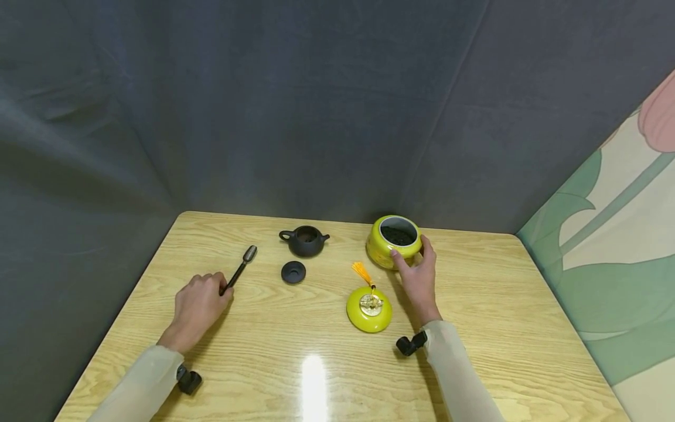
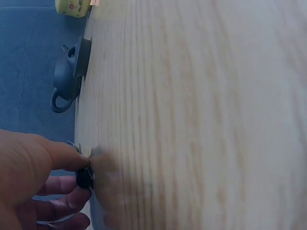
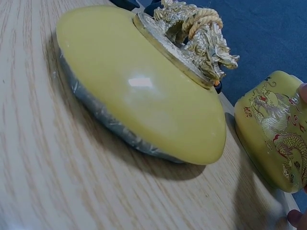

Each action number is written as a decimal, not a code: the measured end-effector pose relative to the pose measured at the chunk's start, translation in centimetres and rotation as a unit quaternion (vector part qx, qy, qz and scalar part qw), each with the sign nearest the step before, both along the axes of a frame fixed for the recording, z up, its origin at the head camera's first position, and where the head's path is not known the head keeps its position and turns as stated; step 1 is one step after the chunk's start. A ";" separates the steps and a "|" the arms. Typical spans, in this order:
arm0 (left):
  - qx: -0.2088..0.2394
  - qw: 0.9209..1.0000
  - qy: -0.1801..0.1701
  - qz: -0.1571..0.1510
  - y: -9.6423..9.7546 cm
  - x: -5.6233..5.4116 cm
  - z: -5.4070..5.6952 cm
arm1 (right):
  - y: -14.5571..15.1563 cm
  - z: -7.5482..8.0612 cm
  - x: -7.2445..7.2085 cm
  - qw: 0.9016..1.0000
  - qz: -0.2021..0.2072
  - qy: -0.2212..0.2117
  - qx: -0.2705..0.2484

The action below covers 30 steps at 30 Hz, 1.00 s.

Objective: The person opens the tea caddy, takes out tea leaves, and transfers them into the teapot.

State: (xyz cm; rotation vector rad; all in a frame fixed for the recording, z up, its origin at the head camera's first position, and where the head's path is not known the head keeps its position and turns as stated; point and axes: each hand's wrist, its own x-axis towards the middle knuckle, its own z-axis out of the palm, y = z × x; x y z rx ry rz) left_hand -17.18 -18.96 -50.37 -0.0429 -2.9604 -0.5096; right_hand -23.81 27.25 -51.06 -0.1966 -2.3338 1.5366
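Observation:
Thumb and fingers of my left hand (image 1: 203, 305) pinch the dark handle of a small tea scoop (image 1: 235, 277), its bowl end pointing away, low over the table. My right hand (image 1: 420, 281) grips the side of a round yellow tea jar (image 1: 375, 253), thumb at the near side and fingers round the right. Dark tea leaves (image 1: 398, 235) show inside its open mouth. In the right wrist view, a dragon pattern (image 3: 276, 124) decorates the jar's wall. The jar's yellow lid (image 1: 364, 321), with a gold knob and orange tassel (image 1: 361, 271), lies nearer on the table.
A small dark teapot (image 1: 306, 247) stands lidless at the back middle, spout to the right. Its round lid (image 1: 293, 272) lies just in front. The wooden table (image 1: 263, 357) meets a grey curtain (image 1: 316, 117) behind and a flower-patterned cloth (image 1: 617, 234) at right.

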 end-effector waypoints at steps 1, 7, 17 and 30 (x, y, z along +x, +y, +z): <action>0.001 1.000 -0.001 0.000 0.0 0.0 0.0 | 0.0 0.0 0.0 1.000 0.000 -0.001 0.000; 0.005 1.000 -0.005 -0.003 -0.1 0.3 -0.1 | 0.0 0.0 0.0 1.000 0.001 -0.005 -0.002; 0.010 1.000 0.001 0.000 0.0 0.5 0.1 | 0.2 0.0 -0.1 1.000 0.000 -0.005 0.000; 0.022 0.998 0.050 -0.009 0.2 1.2 1.2 | 0.8 1.2 2.7 0.999 -0.004 -0.044 0.000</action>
